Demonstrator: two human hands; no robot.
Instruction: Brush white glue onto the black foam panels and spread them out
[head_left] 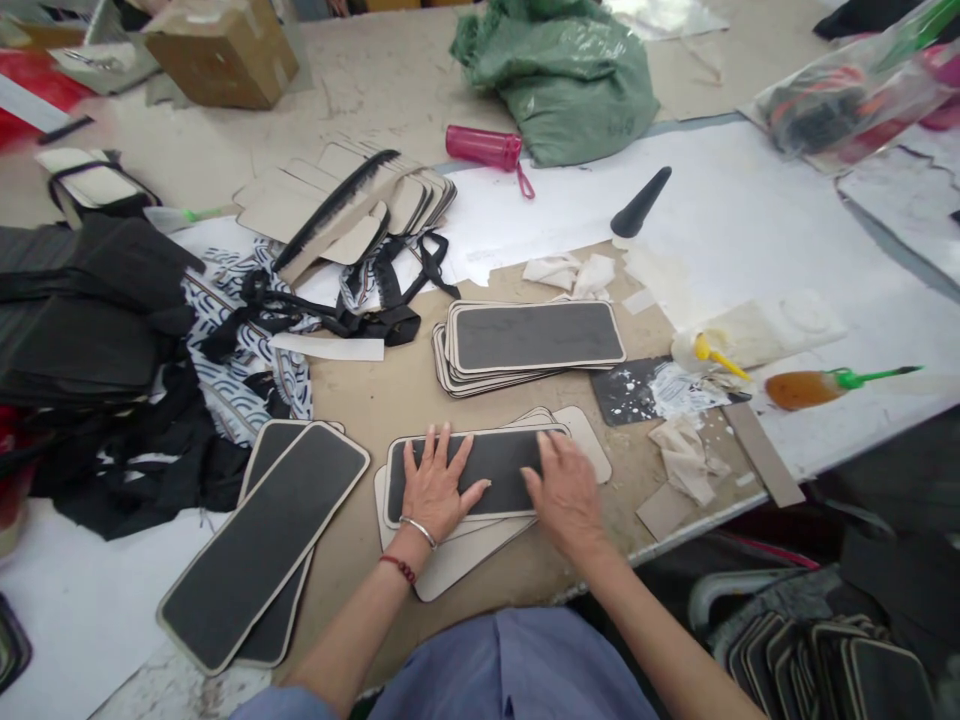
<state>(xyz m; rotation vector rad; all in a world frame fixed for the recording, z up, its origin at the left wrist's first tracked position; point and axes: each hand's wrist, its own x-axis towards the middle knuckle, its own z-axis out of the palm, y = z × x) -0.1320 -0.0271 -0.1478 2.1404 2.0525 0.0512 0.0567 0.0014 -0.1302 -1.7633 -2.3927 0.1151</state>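
A rounded rectangular panel (495, 470), dark grey with a pale border, lies in front of me on several plain beige boards (461, 570). My left hand (435, 485) rests flat on its left half, fingers spread. On the panel's right end lies my right hand (562, 490), thumb apart from the bent fingers, with the fingertips at the far edge. Behind the hands is a stack of similar panels (536, 335). Two more dark panels (262, 550) overlap to the left.
Right of the stack are a white-smeared dark card (630, 390), a bottle with a yellow nozzle (750, 345) and an amber bottle (802, 390). Black and patterned straps and fabric (240, 360) crowd the left. Further back are beige boards (405, 205), a pink bottle (484, 147) and a green sack (570, 80).
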